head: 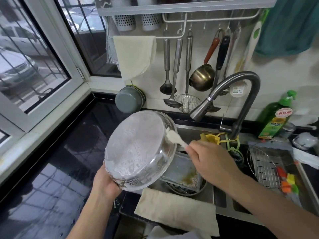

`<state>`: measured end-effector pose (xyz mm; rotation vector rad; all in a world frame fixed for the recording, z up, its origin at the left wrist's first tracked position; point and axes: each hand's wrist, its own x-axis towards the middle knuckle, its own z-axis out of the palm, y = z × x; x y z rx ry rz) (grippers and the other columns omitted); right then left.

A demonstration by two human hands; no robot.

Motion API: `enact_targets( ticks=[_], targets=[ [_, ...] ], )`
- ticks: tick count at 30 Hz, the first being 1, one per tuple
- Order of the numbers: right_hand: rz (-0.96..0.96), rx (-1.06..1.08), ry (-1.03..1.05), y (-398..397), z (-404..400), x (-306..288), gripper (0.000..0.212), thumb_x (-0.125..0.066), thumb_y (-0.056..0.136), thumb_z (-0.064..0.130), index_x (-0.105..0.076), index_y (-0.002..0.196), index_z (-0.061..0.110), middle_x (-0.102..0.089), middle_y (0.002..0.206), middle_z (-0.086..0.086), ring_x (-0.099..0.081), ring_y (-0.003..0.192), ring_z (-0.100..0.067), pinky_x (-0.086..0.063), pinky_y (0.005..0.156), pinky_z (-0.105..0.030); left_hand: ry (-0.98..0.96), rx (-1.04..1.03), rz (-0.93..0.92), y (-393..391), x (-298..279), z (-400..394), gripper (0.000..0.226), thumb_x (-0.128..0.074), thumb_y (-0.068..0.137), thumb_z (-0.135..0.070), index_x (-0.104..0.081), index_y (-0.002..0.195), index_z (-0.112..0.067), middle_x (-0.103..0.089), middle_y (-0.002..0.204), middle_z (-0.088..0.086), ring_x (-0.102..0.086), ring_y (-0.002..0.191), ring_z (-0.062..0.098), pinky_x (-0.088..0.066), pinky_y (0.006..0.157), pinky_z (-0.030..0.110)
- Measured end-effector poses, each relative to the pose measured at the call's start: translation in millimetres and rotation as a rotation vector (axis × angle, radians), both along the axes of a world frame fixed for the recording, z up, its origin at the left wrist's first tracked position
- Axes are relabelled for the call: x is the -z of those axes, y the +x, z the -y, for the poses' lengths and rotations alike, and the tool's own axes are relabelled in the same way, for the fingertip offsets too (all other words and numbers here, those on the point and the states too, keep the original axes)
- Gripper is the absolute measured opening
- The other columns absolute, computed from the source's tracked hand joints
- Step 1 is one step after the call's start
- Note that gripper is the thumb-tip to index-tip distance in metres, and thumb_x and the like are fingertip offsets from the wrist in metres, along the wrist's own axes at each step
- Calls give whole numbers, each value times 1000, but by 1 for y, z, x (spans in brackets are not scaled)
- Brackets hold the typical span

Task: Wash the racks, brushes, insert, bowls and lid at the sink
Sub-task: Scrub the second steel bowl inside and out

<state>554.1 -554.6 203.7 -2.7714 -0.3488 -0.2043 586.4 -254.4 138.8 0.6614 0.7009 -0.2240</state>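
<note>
Scrubbing the soapy glass bowl [140, 150] over the sink [222, 200], the left hand [105, 181] grips its rim and the right hand [209, 161] holds a brush [172, 137]. Rack [264, 166], colored brushes [288, 181] and tray [181, 171] look unwashed yet.

Left hand [105, 182] cupped, gripping from below; right hand [209, 161] pinching, forearm extended.

Soft daylight from the window [32, 54] on my left glares on the wet black table [57, 169]; edges bend, and the right side looks perhaps slightly blurred.
</note>
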Motion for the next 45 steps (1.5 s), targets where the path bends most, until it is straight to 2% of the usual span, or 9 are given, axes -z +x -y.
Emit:
enact_targets(
  ticks=[2, 6, 10, 14, 19, 26, 34, 41, 45],
  targets=[
    [14, -125, -44, -16, -13, 5, 46, -20, 103, 48, -59, 89, 28, -48, 69, 11, -45, 52, -3, -42, 45, -21, -92, -8, -3, 3, 4, -1, 44, -47, 106, -40, -70, 130, -13, -66, 136, 20, -64, 122, 39, -50, 102, 58],
    [-32, -17, -9, 5, -5, 6, 40, -22, 103, 46, -55, 89, 28, -49, 69, 10, -48, 56, -2, -42, 48, -22, -171, -23, -7, 0, -6, 12, 68, -36, 112, -38, -78, 63, -15, -78, 89, 8, -76, 77, 29, -52, 85, 48],
    [-50, -48, 52, -8, 1, 18, 40, -20, 103, 50, -49, 81, 31, -48, 66, 10, -48, 54, -5, -43, 48, -22, -130, -3, -30, -3, 2, 6, 44, -45, 108, -44, -67, 134, -17, -68, 132, 20, -62, 123, 41, -47, 105, 58],
    [-49, -47, 106, -14, -3, 28, 43, -22, 102, 53, -46, 76, 29, -47, 64, 9, -47, 55, -7, -44, 50, -27, -53, -15, -43, -1, -1, 6, 45, -43, 109, -41, -65, 131, -9, -73, 118, 25, -62, 119, 42, -50, 95, 58],
    [-63, -59, 163, -26, -15, 29, 45, -24, 103, 53, -47, 75, 28, -44, 63, 11, -46, 55, -10, -37, 49, -26, -8, 36, -22, -4, 5, 1, 56, -43, 107, -52, -59, 142, -12, -62, 141, 22, -60, 128, 44, -47, 106, 60],
    [-305, 230, 404, -4, -17, 25, 44, -39, 106, 40, -56, 72, 19, -55, 64, 1, -50, 56, -9, -42, 57, -29, 332, 65, 123, -3, 5, -6, 67, -43, 97, -72, -67, 130, -19, -71, 130, 12, -67, 119, 36, -47, 106, 60],
    [-594, 411, 513, -13, -6, 28, 47, -33, 109, 37, -60, 80, 12, -55, 67, 2, -50, 61, -13, -37, 60, -28, 491, 114, 246, -2, -15, -9, 63, -39, 103, -63, -70, 124, -12, -75, 119, 18, -74, 107, 34, -52, 98, 55],
    [-546, 243, 550, 25, -15, -23, 47, -36, 108, 38, -61, 78, 12, -49, 65, -1, -45, 58, -16, -38, 63, -33, 1022, 381, 533, 6, -36, 3, 88, -54, 83, -85, -67, 76, 2, -72, 71, 13, -66, 63, 25, -53, 68, 40],
    [-592, 254, 429, 19, -12, 5, 46, -34, 109, 35, -61, 81, 10, -48, 63, 1, -43, 55, -14, -38, 61, -30, 1118, 468, 585, 2, -30, 7, 63, -46, 99, -55, -71, 74, -3, -74, 72, 16, -71, 65, 27, -57, 69, 42]
  ],
)
